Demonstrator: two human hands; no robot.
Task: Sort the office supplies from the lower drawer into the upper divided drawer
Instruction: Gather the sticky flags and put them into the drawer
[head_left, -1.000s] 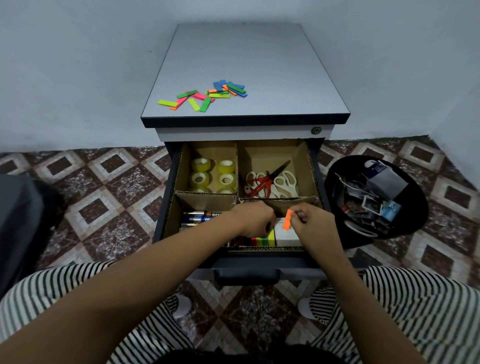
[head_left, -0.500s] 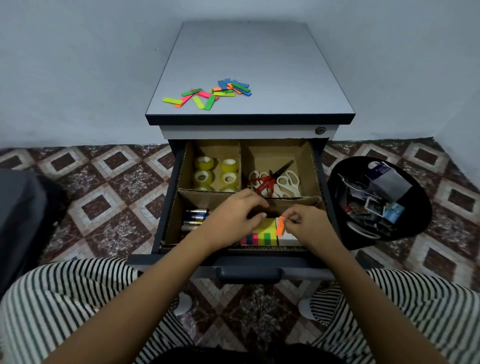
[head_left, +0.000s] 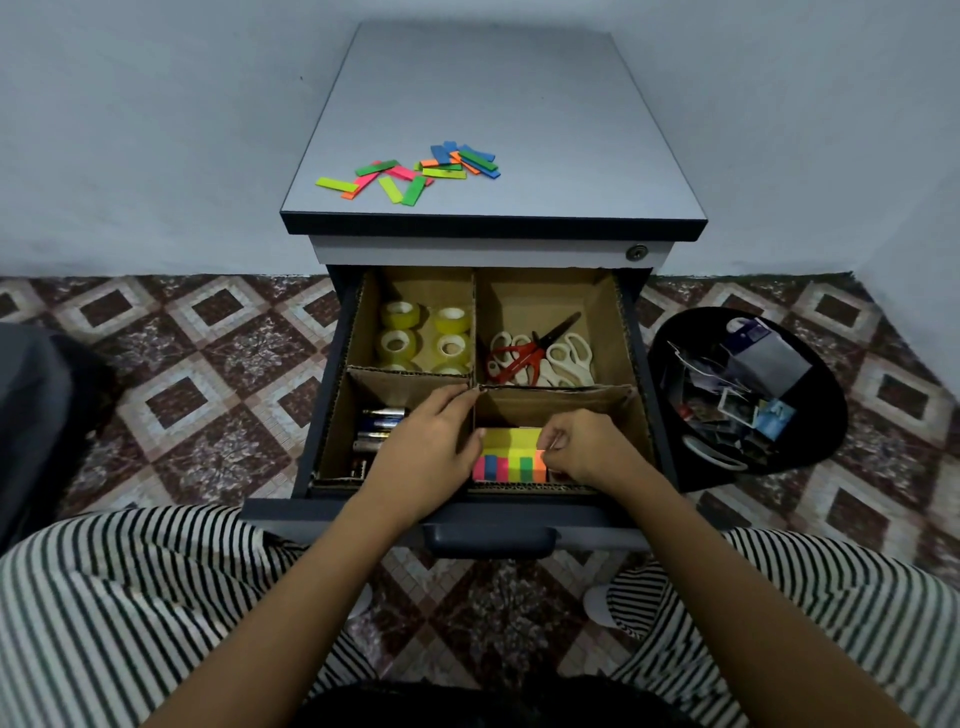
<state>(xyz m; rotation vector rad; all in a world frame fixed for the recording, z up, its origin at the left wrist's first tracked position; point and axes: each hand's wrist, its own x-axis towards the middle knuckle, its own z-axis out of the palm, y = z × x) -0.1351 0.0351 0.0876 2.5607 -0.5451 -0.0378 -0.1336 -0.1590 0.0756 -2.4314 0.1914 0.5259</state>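
The upper divided drawer (head_left: 332, 395) is pulled out, with cardboard walls splitting it into compartments. In the front right compartment lies a yellow pad of coloured sticky flags (head_left: 511, 447). My right hand (head_left: 587, 449) pinches an orange flag (head_left: 540, 470) at the pad's right end. My left hand (head_left: 428, 447) rests on the middle divider, thumb against the pad's left edge. Tape rolls (head_left: 397, 343) fill the back left compartment, scissors (head_left: 540, 353) the back right, batteries (head_left: 382, 415) the front left. The lower drawer is hidden.
Loose coloured flags (head_left: 415, 174) lie scattered on the grey cabinet top (head_left: 493, 93). A black bin (head_left: 810, 457) holding paper scraps stands on the tiled floor to the right. My striped trouser legs frame the drawer front and its handle (head_left: 488, 540).
My right hand has lowered the orange flag from above the compartment down onto the pad's right end. My left hand has shifted left, uncovering the pad.
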